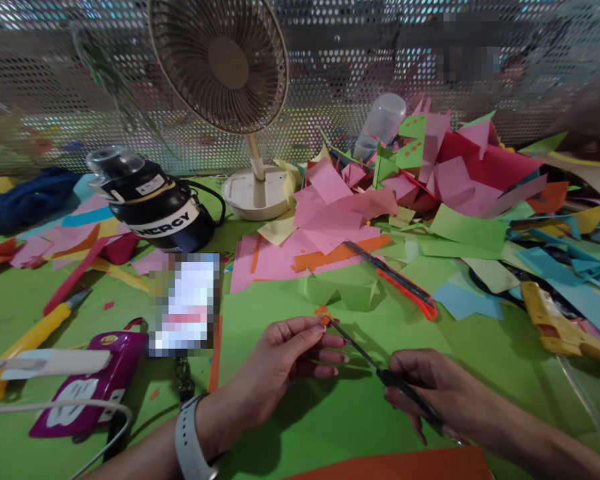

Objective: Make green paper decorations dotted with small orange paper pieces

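Observation:
Between the thumb and forefinger of my left hand (290, 357) is a small orange paper flower (323, 313), held above green paper. Its other fingers are loosely spread. My right hand (425, 393) is wrapped round a thin, dark, pointed tool (363, 355) with a black handle; whether it has one shaft or two arms I cannot tell. The tool's tip reaches the flower's edge. Just beyond my left hand stands a folded strip of light green paper (340, 292). An orange box cutter (405, 288) lies slantwise farther back on the sheets.
Coloured paper scraps (350, 193) are heaped at the back right, near a clear plastic cup (383, 120). A white fan (253, 193) and black bottle (165, 213) stand behind. At left are a phone (187, 303), purple device (93, 387) and yellow cutter (35, 340); a yellow glue gun (560, 327) lies right.

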Demonstrator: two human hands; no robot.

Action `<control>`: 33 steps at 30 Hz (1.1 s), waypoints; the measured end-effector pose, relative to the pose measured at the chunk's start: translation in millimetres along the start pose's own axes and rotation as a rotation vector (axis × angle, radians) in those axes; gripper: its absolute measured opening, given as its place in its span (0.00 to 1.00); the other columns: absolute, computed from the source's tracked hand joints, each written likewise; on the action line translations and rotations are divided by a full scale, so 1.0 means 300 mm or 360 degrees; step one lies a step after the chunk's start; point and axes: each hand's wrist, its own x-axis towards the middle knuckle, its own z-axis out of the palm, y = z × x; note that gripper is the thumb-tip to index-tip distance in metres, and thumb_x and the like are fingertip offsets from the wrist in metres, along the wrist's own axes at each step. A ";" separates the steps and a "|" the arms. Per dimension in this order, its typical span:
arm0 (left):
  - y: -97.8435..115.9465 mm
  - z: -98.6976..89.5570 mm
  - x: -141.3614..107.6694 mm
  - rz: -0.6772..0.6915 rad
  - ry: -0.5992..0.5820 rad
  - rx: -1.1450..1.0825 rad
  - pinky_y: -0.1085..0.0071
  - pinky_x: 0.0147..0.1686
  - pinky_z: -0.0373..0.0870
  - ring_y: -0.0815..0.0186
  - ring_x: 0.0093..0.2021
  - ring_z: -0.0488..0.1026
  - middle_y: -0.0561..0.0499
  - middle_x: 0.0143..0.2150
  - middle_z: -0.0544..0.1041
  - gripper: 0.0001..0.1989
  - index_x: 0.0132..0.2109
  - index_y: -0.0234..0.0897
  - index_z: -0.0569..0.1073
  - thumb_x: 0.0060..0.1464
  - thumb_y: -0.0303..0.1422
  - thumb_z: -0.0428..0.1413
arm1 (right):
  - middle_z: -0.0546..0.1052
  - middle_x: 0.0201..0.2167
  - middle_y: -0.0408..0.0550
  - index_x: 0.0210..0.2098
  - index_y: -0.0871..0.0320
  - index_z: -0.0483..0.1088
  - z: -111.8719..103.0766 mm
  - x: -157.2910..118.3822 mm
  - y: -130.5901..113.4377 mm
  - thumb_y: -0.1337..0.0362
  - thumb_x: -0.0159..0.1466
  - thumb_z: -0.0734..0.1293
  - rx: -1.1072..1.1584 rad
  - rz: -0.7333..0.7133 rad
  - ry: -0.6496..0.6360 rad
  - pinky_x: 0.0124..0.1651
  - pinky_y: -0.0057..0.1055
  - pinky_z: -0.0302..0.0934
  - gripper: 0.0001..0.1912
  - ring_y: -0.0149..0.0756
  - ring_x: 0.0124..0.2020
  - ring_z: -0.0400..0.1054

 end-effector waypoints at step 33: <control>0.011 0.004 0.001 -0.0041 0.0088 -0.0011 0.73 0.29 0.76 0.64 0.31 0.80 0.45 0.34 0.83 0.07 0.37 0.33 0.77 0.50 0.31 0.63 | 0.64 0.10 0.33 0.23 0.57 0.60 -0.008 -0.011 -0.015 0.40 0.45 0.71 -0.0220 0.0140 0.0102 0.09 0.18 0.38 0.28 0.16 0.07 0.45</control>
